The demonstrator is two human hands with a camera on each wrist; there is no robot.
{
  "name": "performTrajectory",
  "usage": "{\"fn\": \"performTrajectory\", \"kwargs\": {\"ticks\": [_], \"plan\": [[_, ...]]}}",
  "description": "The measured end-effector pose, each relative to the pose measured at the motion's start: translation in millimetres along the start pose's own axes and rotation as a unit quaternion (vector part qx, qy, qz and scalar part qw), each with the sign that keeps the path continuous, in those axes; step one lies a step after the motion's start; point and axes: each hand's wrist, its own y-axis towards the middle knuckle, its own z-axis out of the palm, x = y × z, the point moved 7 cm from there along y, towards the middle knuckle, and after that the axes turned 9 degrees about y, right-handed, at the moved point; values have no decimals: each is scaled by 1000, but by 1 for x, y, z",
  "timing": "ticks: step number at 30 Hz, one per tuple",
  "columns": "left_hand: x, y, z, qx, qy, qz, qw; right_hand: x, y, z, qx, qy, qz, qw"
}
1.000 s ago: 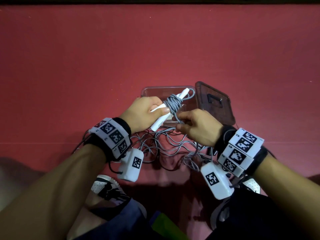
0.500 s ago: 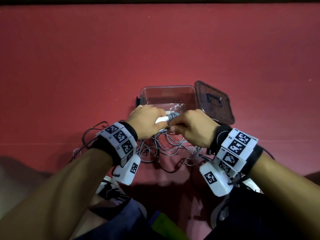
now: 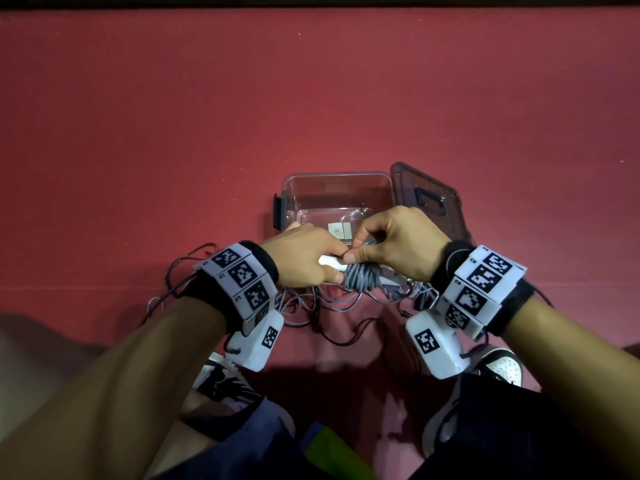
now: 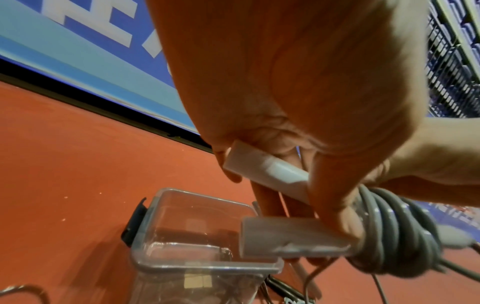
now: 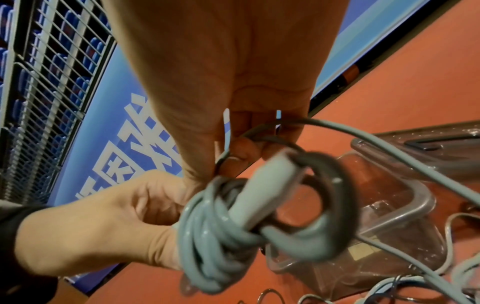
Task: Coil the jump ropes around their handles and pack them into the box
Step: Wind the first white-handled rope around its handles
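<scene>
Left hand (image 3: pixel 304 259) gripping white handles (image 4: pixel 270 174), right hand (image 3: pixel 398 247) apparently pinching grey rope (image 5: pixel 363 135) by coil (image 3: pixel 362 278).

The head view is dim and warm, with a dark band along the top edge and soft shadows pooling at bottom centre. Both wrist views bend strongly at the edges; the rope coil (image 5: pixel 272 216) at centre smears with motion blur, and the palms overhead are soft.
</scene>
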Motion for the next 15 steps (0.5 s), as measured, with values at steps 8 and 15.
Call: {"fn": "performTrajectory", "kwargs": {"ticks": [8, 15], "plan": [[12, -5, -3, -1, -127, 9, 992, -8, 5, 4, 39, 131, -18, 990], [13, -8, -12, -20, -329, 41, 943, -9, 3, -13, 28, 232, -20, 972]]}}
